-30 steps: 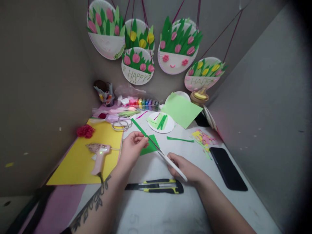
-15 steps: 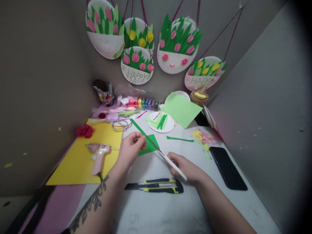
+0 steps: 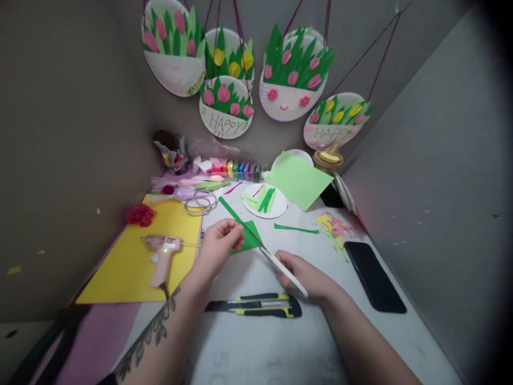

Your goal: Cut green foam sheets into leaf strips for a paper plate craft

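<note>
My left hand (image 3: pixel 222 240) is closed, its thumb and fingers pinching dark green paper (image 3: pixel 251 235). A narrow green strip sticks out beyond the fingertips toward the upper left. My right hand (image 3: pixel 298 272) is wrapped round the handles of white scissors (image 3: pixel 282 270). The scissor blades point up and left, lying along the green paper close to my left fingertips. How far the blades are apart is hard to make out.
A black and yellow cutter (image 3: pixel 266 306) lies in front. Left, a pink glue gun (image 3: pixel 164 262) rests on yellow paper (image 3: pixel 108 278). A phone (image 3: pixel 374 275) is at the right. Behind are a white plate with green strips (image 3: pixel 280 206), light green paper (image 3: pixel 300 179) and metal rings (image 3: pixel 200 203).
My left hand and the green strip have shifted slightly to the right. My right hand and the scissors have stayed almost still.
</note>
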A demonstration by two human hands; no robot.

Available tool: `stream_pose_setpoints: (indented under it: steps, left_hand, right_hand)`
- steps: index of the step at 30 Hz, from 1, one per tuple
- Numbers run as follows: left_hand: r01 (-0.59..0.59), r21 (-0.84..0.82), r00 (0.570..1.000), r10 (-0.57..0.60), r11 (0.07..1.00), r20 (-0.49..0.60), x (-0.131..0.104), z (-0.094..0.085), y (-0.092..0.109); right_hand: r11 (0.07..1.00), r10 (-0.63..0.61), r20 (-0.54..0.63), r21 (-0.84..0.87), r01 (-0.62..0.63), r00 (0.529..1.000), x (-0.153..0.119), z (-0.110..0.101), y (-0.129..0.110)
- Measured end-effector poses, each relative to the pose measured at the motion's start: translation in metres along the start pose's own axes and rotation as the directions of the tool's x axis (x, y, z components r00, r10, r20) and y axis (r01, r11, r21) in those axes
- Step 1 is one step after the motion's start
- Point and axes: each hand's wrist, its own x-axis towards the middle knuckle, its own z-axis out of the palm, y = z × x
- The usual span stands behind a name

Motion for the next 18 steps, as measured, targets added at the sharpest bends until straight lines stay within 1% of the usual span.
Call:
stream_pose_setpoints:
  steps: [6, 12, 15, 18]
  left_hand:
    - [0.013, 0.012, 1.0, -0.013, 1.0, 0.024, -0.0006, 0.001, 0.0001]
    - [0.019, 0.014, 0.999, -0.019, 1.0, 0.042, -0.0011, 0.0021, -0.0013]
    - [0.018, 0.032, 0.999, -0.019, 0.999, 0.032, -0.0008, 0.0022, -0.0002]
    - [0.011, 0.049, 1.0, -0.01, 0.999, -0.01, -0.0002, 0.001, 0.0019]
  right_hand:
    - [1.0, -0.007, 0.007, -0.019, 0.007, 1.0, 0.0003, -0.0006, 0.0005]
    - [0.999, -0.013, 0.006, 0.048, 0.013, 1.0, 0.0011, -0.0004, 0.0035]
    - [0.997, -0.004, 0.002, 0.073, 0.004, 1.0, 0.0016, -0.0003, 0.0037]
    - [0.997, 0.015, -0.01, 0.076, -0.015, 1.0, 0.0018, -0.0005, 0.0039]
